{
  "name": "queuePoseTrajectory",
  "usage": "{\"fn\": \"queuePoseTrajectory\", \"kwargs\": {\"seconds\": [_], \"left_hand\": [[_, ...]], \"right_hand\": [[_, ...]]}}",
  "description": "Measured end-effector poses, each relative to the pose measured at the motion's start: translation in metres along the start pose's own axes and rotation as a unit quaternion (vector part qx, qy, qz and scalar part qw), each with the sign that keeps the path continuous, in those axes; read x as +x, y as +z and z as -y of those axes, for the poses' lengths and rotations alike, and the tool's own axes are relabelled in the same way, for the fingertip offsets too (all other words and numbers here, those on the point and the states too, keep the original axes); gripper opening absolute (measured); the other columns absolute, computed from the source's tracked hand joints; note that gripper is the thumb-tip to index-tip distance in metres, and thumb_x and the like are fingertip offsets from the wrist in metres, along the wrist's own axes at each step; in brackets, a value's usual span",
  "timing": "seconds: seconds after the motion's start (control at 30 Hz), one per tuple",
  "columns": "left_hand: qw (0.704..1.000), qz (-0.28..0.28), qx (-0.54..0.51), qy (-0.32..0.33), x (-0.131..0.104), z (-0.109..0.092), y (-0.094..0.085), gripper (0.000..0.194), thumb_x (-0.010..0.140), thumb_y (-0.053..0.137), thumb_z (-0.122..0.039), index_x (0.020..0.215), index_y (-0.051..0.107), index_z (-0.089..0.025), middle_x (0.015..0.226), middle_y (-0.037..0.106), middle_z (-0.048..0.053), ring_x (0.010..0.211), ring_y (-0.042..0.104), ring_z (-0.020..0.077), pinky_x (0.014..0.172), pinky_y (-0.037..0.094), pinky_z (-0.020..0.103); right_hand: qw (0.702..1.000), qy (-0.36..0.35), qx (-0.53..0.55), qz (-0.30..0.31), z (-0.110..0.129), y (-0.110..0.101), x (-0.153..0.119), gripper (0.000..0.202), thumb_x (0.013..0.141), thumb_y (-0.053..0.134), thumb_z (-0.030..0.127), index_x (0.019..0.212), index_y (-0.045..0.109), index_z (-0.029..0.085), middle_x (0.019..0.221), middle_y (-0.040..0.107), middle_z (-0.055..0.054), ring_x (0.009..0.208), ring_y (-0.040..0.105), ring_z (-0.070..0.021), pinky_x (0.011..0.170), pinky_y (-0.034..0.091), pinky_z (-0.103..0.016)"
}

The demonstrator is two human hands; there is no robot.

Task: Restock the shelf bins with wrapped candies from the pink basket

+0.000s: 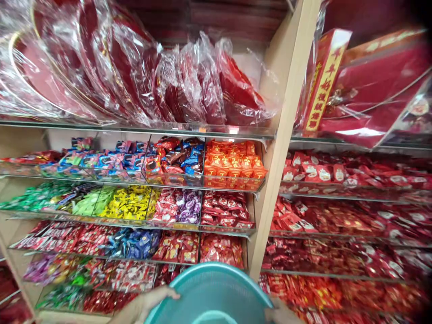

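A round teal plastic basin (216, 288) is at the bottom middle, its inside turned up towards me and its lower part cut off by the frame. My left hand (148, 303) grips its left rim, with the thumb over the edge. At the right rim, my right hand (281, 311) is closed on the basin, blurred and partly out of view. Beyond the basin stand shelves of wrapped sweets, among them red packets (222, 249) just past its rim.
A wooden upright (285, 90) divides the shelving. Glass-fronted tiers hold yellow sweets (130, 201), orange packets (234, 159) and red packets (317, 173). Plastic-wrapped red items (189, 85) fill the top shelf, with a red and gold box (326, 85) to their right.
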State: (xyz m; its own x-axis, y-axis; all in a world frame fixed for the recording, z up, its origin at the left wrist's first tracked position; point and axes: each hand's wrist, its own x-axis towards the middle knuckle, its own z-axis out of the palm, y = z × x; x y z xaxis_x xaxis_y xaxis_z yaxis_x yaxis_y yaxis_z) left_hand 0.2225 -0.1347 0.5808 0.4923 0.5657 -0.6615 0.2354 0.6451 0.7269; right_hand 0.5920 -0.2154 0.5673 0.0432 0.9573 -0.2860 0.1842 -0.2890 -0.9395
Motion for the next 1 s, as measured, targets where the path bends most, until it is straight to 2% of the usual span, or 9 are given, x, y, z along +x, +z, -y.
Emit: {"fn": "queuePoseTrajectory", "kwargs": {"seconds": [0.1, 0.2, 0.33, 0.43, 0.6, 0.83, 1.0], "left_hand": [[0.997, -0.063, -0.008, 0.054, 0.006, 0.014, -0.009, 0.023, 0.052, 0.065, -0.034, 0.066, 0.064, -0.016, 0.075, 0.071, 0.012, 0.069, 0.065, 0.0314, 0.056, 0.053, 0.038], [0.989, -0.132, 0.009, 0.070, 0.005, 0.020, -0.016, 0.020, 0.052, 0.063, -0.027, 0.066, 0.063, -0.014, 0.064, 0.069, 0.010, 0.063, 0.065, 0.0265, 0.057, 0.052, 0.031], [0.987, -0.138, 0.060, 0.051, 0.004, 0.025, -0.024, 0.018, 0.056, 0.055, -0.025, 0.068, 0.062, -0.013, 0.062, 0.068, 0.008, 0.058, 0.064, 0.0241, 0.053, 0.051, 0.031], [0.979, -0.169, 0.099, 0.049, 0.009, 0.025, -0.027, 0.010, 0.053, 0.055, -0.020, 0.062, 0.056, -0.016, 0.054, 0.063, 0.003, 0.054, 0.062, 0.0222, 0.049, 0.050, 0.030], [0.974, -0.184, 0.121, 0.051, 0.023, 0.021, -0.027, 0.009, 0.051, 0.056, -0.017, 0.059, 0.053, -0.016, 0.049, 0.058, 0.001, 0.047, 0.058, 0.0196, 0.045, 0.047, 0.028], [0.976, -0.185, 0.095, 0.063, 0.022, 0.019, -0.029, 0.011, 0.053, 0.052, -0.019, 0.063, 0.053, -0.017, 0.052, 0.061, 0.001, 0.049, 0.059, 0.0196, 0.043, 0.046, 0.027], [0.977, -0.181, 0.095, 0.058, 0.030, 0.017, -0.032, 0.010, 0.052, 0.052, -0.021, 0.062, 0.054, -0.016, 0.048, 0.059, 0.000, 0.045, 0.057, 0.0179, 0.041, 0.045, 0.025]], "right_hand": [[0.999, 0.008, 0.036, -0.002, -0.005, 0.020, -0.002, 0.011, 0.051, 0.045, 0.017, 0.057, 0.054, 0.016, 0.043, 0.047, 0.004, 0.043, 0.044, -0.0102, 0.045, 0.036, -0.020], [0.998, 0.027, 0.061, -0.010, -0.012, 0.035, -0.001, 0.005, 0.053, 0.047, 0.019, 0.055, 0.051, 0.016, 0.041, 0.045, 0.005, 0.039, 0.041, -0.0084, 0.043, 0.033, -0.019], [0.995, 0.040, 0.093, -0.016, -0.030, 0.045, 0.002, 0.008, 0.055, 0.049, 0.022, 0.057, 0.052, 0.015, 0.044, 0.050, 0.003, 0.039, 0.044, -0.0086, 0.042, 0.034, -0.019], [0.992, 0.039, 0.118, -0.016, -0.046, 0.048, 0.000, 0.013, 0.057, 0.051, 0.025, 0.062, 0.055, 0.014, 0.050, 0.056, 0.001, 0.043, 0.049, -0.0103, 0.045, 0.037, -0.020], [0.994, 0.039, 0.082, -0.058, -0.061, 0.048, -0.003, 0.017, 0.058, 0.053, 0.029, 0.064, 0.057, 0.013, 0.052, 0.058, 0.000, 0.045, 0.052, -0.0119, 0.046, 0.039, -0.021], [0.997, 0.006, 0.055, -0.048, -0.046, 0.042, -0.004, 0.028, 0.065, 0.052, 0.035, 0.081, 0.059, 0.013, 0.062, 0.063, -0.002, 0.060, 0.060, -0.0174, 0.057, 0.046, -0.025], [0.998, 0.025, 0.046, -0.047, -0.040, 0.037, 0.012, 0.026, 0.061, 0.055, 0.034, 0.079, 0.060, 0.014, 0.064, 0.064, -0.002, 0.058, 0.059, -0.0175, 0.056, 0.046, -0.026]]}}
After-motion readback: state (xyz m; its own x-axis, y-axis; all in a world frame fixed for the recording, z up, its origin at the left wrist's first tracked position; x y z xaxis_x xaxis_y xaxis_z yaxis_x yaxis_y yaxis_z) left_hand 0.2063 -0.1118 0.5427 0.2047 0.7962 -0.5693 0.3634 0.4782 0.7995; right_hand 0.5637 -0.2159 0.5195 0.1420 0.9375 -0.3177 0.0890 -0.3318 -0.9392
